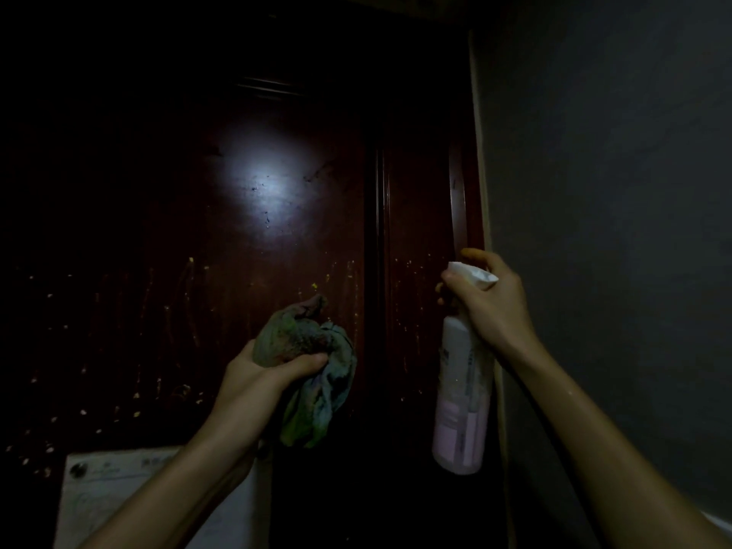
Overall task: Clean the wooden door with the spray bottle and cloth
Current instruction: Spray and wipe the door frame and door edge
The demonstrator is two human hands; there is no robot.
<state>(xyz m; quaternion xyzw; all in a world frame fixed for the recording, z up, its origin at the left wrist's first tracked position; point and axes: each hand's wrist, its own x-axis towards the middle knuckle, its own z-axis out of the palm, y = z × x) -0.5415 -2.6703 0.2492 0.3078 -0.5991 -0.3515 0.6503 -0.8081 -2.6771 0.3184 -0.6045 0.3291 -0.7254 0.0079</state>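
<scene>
Fingers (pixel 481 256): right hand (pixel 495 307) grips pale pink spray bottle (pixel 461 390); left hand (pixel 257 378) clutches crumpled greenish cloth (pixel 301 334), facing dark wooden door (pixel 277 215).

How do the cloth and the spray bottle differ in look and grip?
The cloth is crumpled, greenish and limp, bunched in the left hand; the spray bottle is rigid, pale and upright, gripped at its head by the right hand. Both are held before the wooden door.

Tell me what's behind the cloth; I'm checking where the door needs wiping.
The dark wooden door, with pale drips and specks visible around the cloth in the left hand. The patch directly behind the cloth is covered, so unseen.
</scene>
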